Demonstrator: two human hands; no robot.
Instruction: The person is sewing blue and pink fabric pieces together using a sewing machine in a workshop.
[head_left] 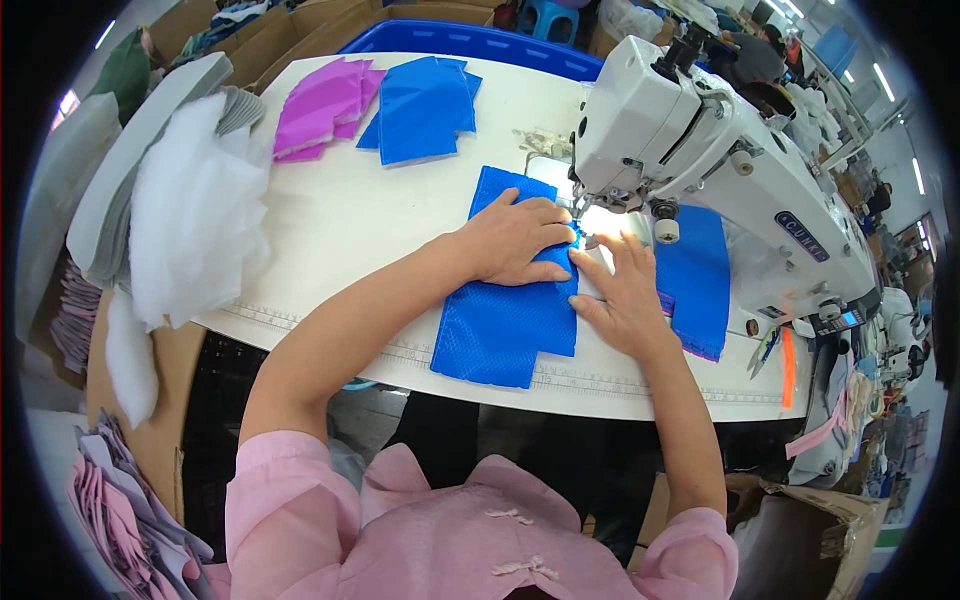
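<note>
On the white tabletop [330, 240], a blue cloth [490, 335] lies beside the sewing machine [640, 130], the left grip [515, 242] spread flat on it, the right grip [625, 295] at its edge, whether pinching I cannot tell.

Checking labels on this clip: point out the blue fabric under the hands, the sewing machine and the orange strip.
Blue fabric [504, 324], head view, lower half.
Sewing machine [760, 186], head view, white arm.
Orange strip [788, 368], head view, its middle.
</note>
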